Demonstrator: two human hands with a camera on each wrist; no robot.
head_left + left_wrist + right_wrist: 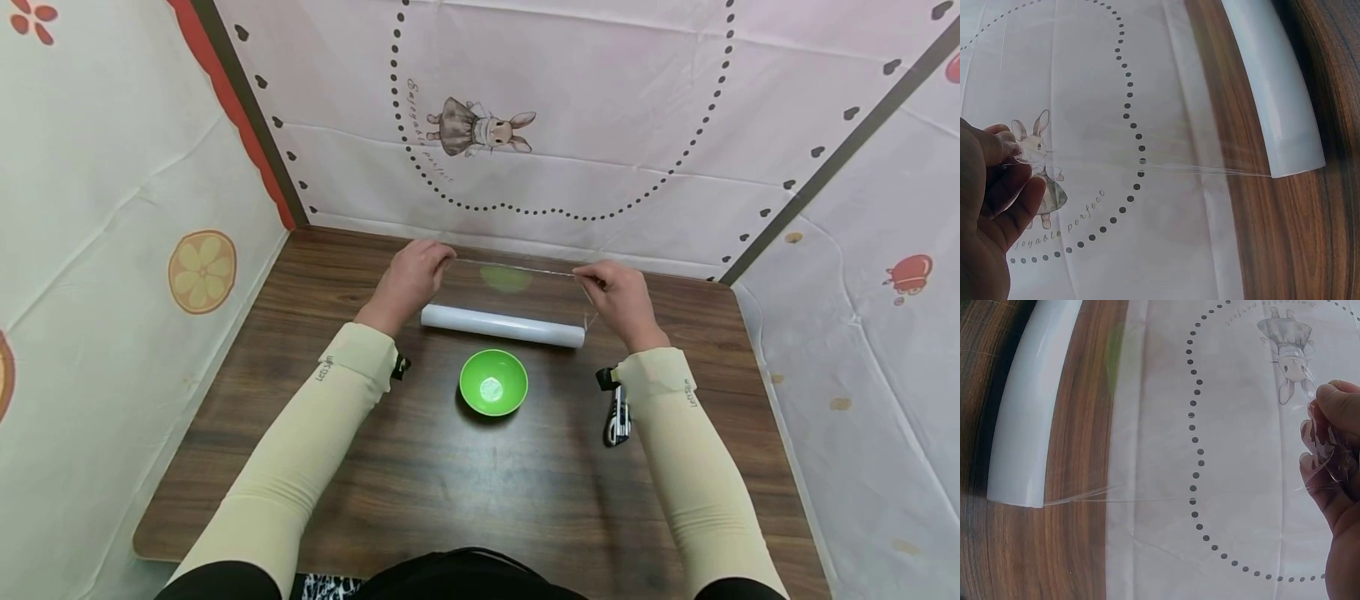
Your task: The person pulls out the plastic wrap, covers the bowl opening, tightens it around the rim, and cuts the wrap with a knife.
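A white roll of cling film (502,325) lies across the table, and a clear sheet of film (1154,469) stretches from it up to both hands. My left hand (411,279) pinches one corner of the film's free edge; in the left wrist view the film bunches between thumb and fingers (1022,181). The other corner is gripped by my right hand (618,300), where crumpled film shows in the right wrist view. The edge runs nearly straight between the hands, above the table and beyond the roll. A green bowl (493,382) stands upright on the near side of the roll.
A black and white box cutter (617,419) lies right of the bowl, beside the right forearm. The wooden table (480,500) ends at a printed cloth wall (600,108) at the back, with more cloth walls on both sides.
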